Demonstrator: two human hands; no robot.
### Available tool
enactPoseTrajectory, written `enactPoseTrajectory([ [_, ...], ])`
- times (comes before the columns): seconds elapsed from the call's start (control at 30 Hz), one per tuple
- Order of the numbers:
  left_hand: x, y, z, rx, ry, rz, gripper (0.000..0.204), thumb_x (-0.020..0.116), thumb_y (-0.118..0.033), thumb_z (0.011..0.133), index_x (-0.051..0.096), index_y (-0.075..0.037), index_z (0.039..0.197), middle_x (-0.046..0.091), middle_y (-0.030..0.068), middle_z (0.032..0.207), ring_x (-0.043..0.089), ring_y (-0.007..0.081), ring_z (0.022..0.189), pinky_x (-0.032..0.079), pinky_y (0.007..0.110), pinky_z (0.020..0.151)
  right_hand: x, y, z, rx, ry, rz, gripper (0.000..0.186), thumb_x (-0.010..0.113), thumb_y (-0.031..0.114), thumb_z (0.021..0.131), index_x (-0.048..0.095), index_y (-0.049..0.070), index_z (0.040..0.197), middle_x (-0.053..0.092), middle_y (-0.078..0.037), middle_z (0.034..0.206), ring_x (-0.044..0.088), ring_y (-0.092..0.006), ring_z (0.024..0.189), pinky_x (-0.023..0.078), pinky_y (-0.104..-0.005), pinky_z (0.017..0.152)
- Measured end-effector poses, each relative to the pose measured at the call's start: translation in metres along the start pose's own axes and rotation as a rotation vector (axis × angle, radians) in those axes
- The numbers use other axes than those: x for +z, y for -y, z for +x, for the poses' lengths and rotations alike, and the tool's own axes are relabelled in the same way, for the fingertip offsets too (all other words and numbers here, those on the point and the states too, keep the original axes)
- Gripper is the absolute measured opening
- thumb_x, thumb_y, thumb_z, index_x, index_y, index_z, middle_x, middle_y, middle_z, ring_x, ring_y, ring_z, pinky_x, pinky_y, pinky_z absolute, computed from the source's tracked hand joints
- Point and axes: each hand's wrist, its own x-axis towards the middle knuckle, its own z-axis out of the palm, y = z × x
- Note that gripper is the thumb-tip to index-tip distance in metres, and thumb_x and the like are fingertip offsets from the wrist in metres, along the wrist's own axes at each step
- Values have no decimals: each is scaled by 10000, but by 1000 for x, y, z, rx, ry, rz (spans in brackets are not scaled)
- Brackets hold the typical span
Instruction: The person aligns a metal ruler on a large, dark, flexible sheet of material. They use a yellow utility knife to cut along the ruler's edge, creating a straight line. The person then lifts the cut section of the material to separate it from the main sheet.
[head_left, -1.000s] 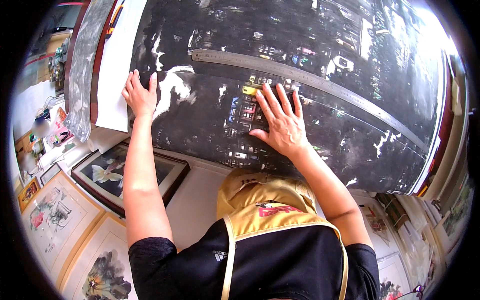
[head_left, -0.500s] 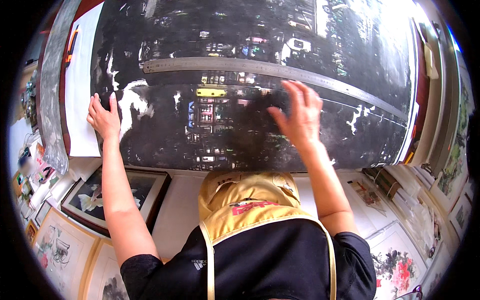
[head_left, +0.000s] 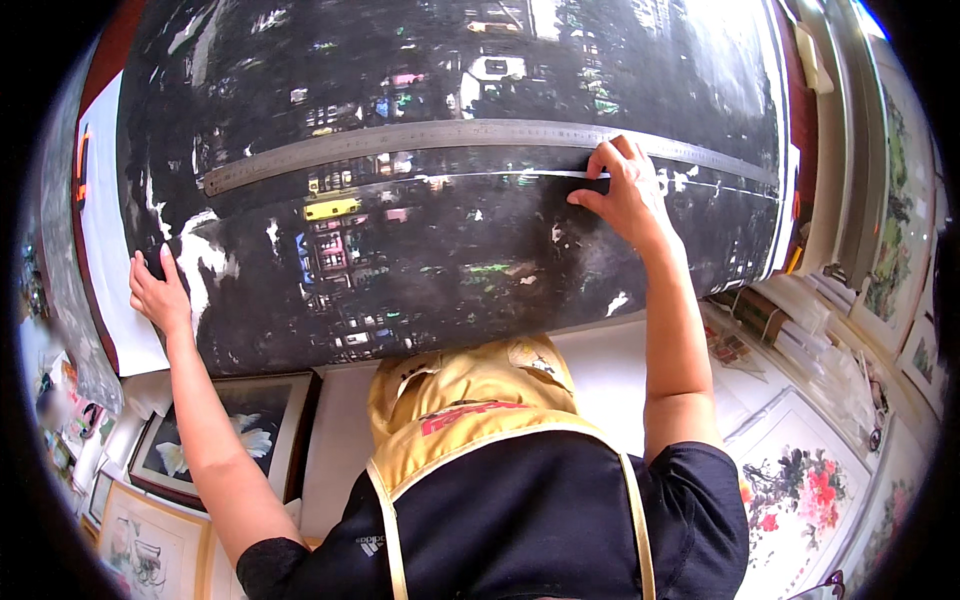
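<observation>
A large dark ink painting [head_left: 450, 240] with patches of white, yellow and pink spreads before me. A long steel ruler [head_left: 400, 140] lies across it. Just nearer to me, a thin pale line [head_left: 480, 174] crosses the dark surface. My left hand [head_left: 160, 292] rests at the painting's left edge, thumb and fingers apart, with a dark patch showing between them. Beside the ruler, at the pale line, my right hand [head_left: 632, 195] is curled, thumb and fingertips drawn toward each other. What lies between those fingertips, if anything, I cannot make out.
An orange and black cutter knife [head_left: 82, 165] sits on white paper [head_left: 105, 220] at the left. Framed pictures, among them a dark flower painting [head_left: 225, 430] and a red peony painting [head_left: 800, 490], lie low on both sides. Rolled papers [head_left: 800, 310] are at the right.
My right hand has come down onto the pale line near the ruler and its fingers have curled in. My view has shifted. The left hand still rests at the painting's left edge.
</observation>
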Motion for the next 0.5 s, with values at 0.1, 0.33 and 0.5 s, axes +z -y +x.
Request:
enactPoseTrajectory([
  [0.1, -1, 2, 0, 1, 0, 1, 659, 561, -568, 1034, 550, -72, 1469, 539, 157, 1519, 437, 271, 1462, 290, 482, 1181, 2, -5, 5, -11, 37, 55, 384, 907, 182, 719, 641, 82, 978, 631, -72, 991, 600, -311, 1041, 463, -449, 945],
  [0.33, -4, 2, 0, -3, 0, -9, 655, 567, -562, 1033, 553, -66, 1461, 539, 163, 1518, 439, 276, 1460, 288, 481, 1182, 8, -25, 8, -31, 79, 284, 162, 832, 112, 802, 719, 88, 917, 663, -40, 899, 622, -256, 951, 469, -415, 900],
  [0.5, -3, -2, -1, 3, -30, -23, 649, 587, -566, 1019, 570, -66, 1433, 565, 164, 1486, 469, 291, 1434, 306, 484, 1169, 6, -25, 10, -21, 86, 328, 170, 836, 96, 792, 713, 57, 902, 662, -71, 879, 622, -287, 915, 507, -414, 826],
])
